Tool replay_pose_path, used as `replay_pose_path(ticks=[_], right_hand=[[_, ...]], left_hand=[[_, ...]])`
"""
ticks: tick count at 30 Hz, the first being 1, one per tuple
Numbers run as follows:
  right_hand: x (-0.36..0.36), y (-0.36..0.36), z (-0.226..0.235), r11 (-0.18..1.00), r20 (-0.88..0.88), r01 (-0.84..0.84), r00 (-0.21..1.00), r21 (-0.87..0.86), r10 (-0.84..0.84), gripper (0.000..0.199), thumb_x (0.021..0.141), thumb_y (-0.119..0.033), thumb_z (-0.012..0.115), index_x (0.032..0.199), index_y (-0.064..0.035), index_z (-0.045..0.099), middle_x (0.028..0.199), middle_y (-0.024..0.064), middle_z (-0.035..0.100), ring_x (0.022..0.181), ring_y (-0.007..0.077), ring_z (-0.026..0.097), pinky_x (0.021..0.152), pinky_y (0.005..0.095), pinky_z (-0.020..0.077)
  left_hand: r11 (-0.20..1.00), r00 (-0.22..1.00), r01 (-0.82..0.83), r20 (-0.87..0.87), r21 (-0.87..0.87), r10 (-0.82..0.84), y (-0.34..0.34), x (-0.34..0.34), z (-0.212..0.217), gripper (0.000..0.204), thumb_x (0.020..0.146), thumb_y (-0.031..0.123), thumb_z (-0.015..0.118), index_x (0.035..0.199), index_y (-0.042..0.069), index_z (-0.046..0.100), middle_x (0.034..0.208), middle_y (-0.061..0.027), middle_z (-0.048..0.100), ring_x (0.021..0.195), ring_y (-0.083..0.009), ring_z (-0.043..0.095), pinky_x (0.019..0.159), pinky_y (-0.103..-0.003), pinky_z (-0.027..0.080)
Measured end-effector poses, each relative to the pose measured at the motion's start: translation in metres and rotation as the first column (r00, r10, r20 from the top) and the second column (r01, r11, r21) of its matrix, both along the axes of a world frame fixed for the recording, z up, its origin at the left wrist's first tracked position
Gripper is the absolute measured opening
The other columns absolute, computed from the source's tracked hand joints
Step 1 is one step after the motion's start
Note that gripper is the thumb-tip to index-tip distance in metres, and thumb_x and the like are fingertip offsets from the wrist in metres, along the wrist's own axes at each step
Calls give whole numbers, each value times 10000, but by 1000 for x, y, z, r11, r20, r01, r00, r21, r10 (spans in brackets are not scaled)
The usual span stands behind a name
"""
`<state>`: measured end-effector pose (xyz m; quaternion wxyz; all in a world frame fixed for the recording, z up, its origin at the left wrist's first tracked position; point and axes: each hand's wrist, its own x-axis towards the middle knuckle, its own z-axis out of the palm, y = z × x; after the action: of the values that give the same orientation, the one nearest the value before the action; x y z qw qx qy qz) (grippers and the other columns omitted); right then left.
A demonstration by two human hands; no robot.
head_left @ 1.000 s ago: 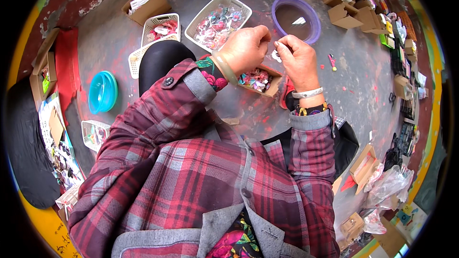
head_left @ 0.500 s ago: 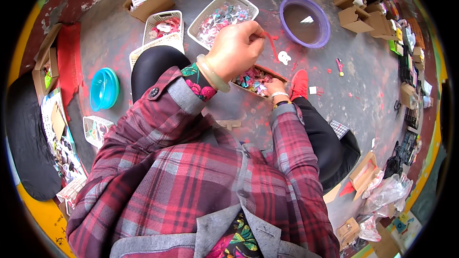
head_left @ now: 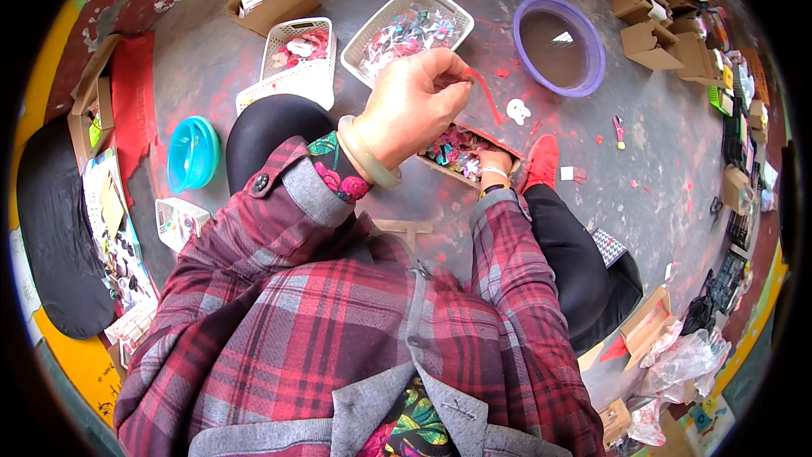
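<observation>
My left hand [head_left: 416, 101], with a pale bangle at the wrist, is raised in the middle of the head view. Its thumb and fingers pinch a thin red strip [head_left: 490, 100], whose free end hangs to the right. Lower and to the right, my right hand [head_left: 494, 161] reaches into a shallow cardboard box [head_left: 448, 171]. Small crumpled pieces [head_left: 455, 149] in pink, teal and white fill this box. The right fingers are hidden among them, so their grip does not show.
Ahead stand a white basket [head_left: 348, 49] of wrapped pieces and a smaller white basket [head_left: 331, 34]. A purple basin [head_left: 518, 38] of murky water is at far right, teal basins [head_left: 213, 152] at left. A white cutout [head_left: 518, 111] lies on the floor. Cardboard boxes [head_left: 651, 47] line the right side.
The view has shifted slightly, so the floor things sit further right. My left hand still pinches the red strip; my right hand has gone slightly deeper into the box.
</observation>
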<state>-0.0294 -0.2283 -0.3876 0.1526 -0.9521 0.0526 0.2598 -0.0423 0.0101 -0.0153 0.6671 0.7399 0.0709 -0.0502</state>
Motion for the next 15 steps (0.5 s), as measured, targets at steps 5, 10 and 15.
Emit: replay_pose_path(ticks=[5,10,15], right_hand=[[1,11,1,999,63,-9,998,38,7,448,718,-306,638,1095,-73,571,1151,153,558,1058,280,524,880,353,414],[-6,-9,-31,854,-47,248,966,458,-255,586,603,-277,749,1123,-82,561,1180,155,541,1099,280,498,913,338,389],[-7,13,3,965,-33,106,994,242,-101,643,604,-329,752,1172,-115,538,1204,150,523,1142,294,464,935,340,377]], left_hand=[[999,999,-12,45,40,10,1,-2,1,141,811,49,582,938,-12,591,842,-13,596,787,-68,546,695,-216,457],[1000,999,21,46,8,-21,-4,0,6,144,808,68,596,927,-14,596,845,-18,597,798,-69,548,701,-221,461],[998,999,26,23,65,-28,0,-3,0,153,804,75,599,924,-20,596,820,-18,595,768,-65,546,678,-220,461]])
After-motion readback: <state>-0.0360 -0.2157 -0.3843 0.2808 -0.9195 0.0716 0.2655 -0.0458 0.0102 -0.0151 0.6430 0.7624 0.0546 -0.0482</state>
